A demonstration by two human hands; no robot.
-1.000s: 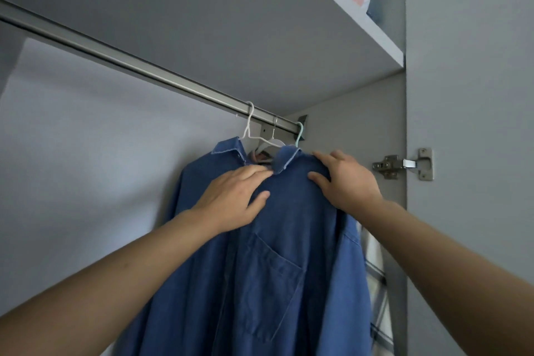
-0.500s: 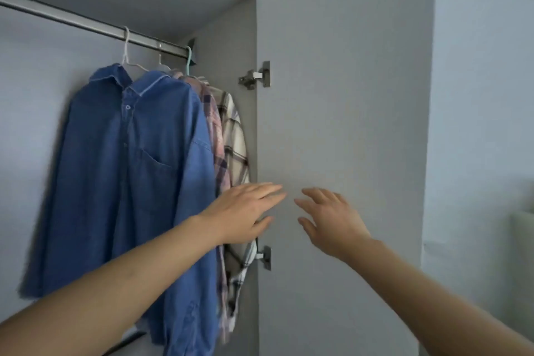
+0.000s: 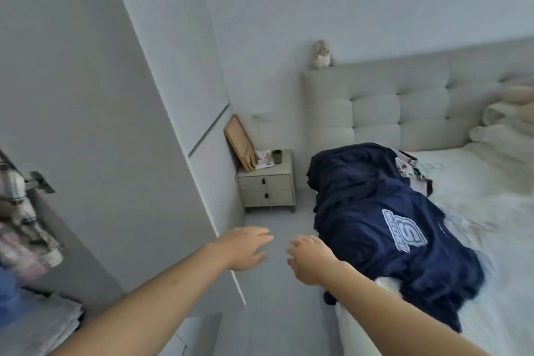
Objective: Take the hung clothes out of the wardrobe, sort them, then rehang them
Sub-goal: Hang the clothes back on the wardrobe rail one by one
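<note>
While both the left hand (image 3: 245, 247) and right hand (image 3: 310, 259) hover spread and empty beside the bed (image 3: 491, 211), they should lift the crumpled navy printed shirt (image 3: 384, 225) by its shoulders.

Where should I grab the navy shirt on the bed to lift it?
Judging by its pose, grip the navy shirt at the bunched upper end near the headboard, coming from the floor side. It lies crumpled across the bed edge, printed logo up.

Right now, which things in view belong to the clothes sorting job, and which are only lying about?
Job: navy printed garment on the bed; plaid shirt hanging by the wardrobe door.
Lying about: nightstand, dark cup, teddy bear, pillows.
</note>
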